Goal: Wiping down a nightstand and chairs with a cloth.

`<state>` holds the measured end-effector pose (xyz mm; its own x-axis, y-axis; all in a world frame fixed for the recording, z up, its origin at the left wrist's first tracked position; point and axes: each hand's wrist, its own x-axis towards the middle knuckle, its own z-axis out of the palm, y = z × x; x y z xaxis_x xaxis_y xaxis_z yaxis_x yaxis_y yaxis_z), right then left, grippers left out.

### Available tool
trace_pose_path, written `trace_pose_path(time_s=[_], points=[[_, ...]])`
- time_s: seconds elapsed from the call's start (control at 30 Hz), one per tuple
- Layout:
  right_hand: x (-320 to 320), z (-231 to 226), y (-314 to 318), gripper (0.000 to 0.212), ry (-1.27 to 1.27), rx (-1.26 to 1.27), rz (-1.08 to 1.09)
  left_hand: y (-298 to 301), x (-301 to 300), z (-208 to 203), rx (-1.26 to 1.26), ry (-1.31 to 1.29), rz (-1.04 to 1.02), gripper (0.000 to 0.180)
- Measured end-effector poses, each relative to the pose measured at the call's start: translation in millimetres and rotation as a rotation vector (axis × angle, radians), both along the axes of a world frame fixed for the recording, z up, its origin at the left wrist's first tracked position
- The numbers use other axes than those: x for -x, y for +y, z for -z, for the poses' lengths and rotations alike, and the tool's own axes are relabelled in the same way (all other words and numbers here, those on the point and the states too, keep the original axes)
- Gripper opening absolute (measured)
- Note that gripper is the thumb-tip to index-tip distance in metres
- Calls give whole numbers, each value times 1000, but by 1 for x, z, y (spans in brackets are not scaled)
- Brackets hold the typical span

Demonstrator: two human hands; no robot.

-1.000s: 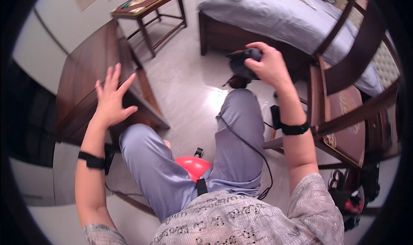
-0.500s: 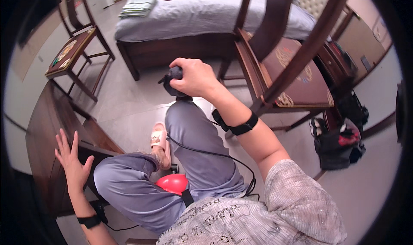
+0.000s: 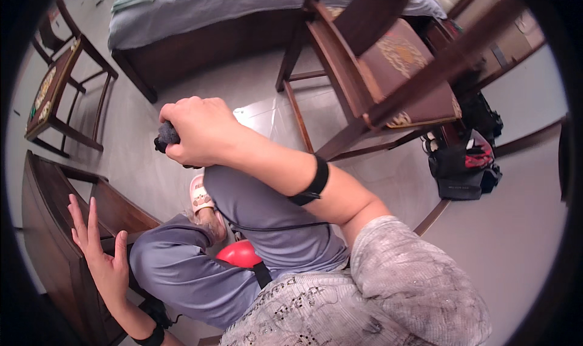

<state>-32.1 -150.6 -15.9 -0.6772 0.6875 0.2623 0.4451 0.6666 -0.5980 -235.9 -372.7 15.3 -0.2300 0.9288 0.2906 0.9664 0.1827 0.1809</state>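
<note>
My right hand (image 3: pixel 203 130) is closed around a dark grey, fuzzy-looking thing with black parts (image 3: pixel 167 136), held above and just beyond my right knee. Most of that thing is hidden by the palm and fingers, so its kind cannot be made out. My left hand (image 3: pixel 103 258) is empty, its fingers stretched and spread, beside my left knee and in front of the curved dark wooden furniture (image 3: pixel 51 224). A black band circles each forearm. Between my thighs is a shiny, rounded red thing (image 3: pixel 240 254) next to a black strap (image 3: pixel 262 275).
A wooden chair (image 3: pixel 401 54) stands close on the right, another chair (image 3: pixel 54 97) at the far left. Across the far side is a bed (image 3: pixel 206 12). Bags (image 3: pixel 464 170) lie on the floor at the right. A black cable (image 3: pixel 279 227) crosses my right leg.
The view has shifted, so the bed and chairs sit farther left and higher. My right hand, still gripping the grey thing, has moved left and nearer. My left hand stays spread and has turned slightly.
</note>
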Motion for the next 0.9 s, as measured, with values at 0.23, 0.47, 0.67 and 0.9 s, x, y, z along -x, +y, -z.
trace_pose_path(time_s=[0.23, 0.47, 0.67, 0.9], points=[[14, 40, 65, 40, -226, 249, -150, 55, 20, 12, 307, -343, 99, 65], [41, 101, 131, 41, -317, 351, -48, 123, 36, 39, 391, -733, 89, 67], [14, 98, 152, 42, -272, 356, 31, 167, 28, 58, 360, -734, 120, 65], [-92, 13, 99, 42, -35, 190, 19, 219, -26, 47, 237, -720, 464, 60]])
